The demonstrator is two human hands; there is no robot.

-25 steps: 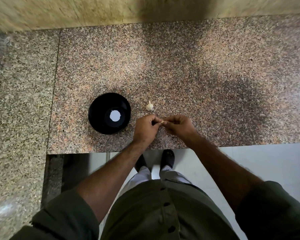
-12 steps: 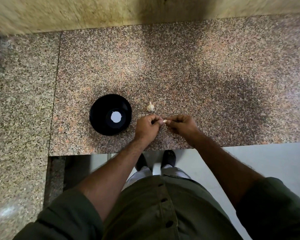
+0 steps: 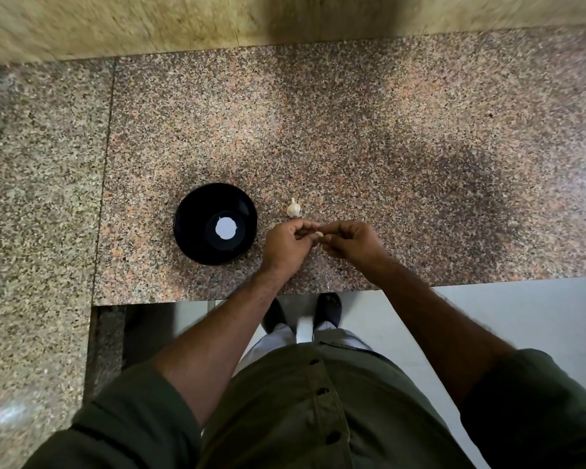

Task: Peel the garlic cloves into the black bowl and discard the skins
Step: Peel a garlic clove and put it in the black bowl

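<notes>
Garlic clove [image 3: 318, 235] sits pinched between the curled fingertips of the left hand [image 3: 286, 247] and the right hand [image 3: 351, 243], both just above the granite desk [image 3: 386, 130]. Black bowl [image 3: 216, 223] stands just left of the left hand; a garlic bulb [image 3: 293, 208] lies just beyond both hands.

Black bowl [image 3: 216, 223] left, garlic bulb [image 3: 293, 208] ahead; counter [image 3: 420, 164] right open.

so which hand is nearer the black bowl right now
Left. The left hand sits just right of the black bowl, apart from it; the right hand lies farther right, both pinching a garlic clove.
</notes>
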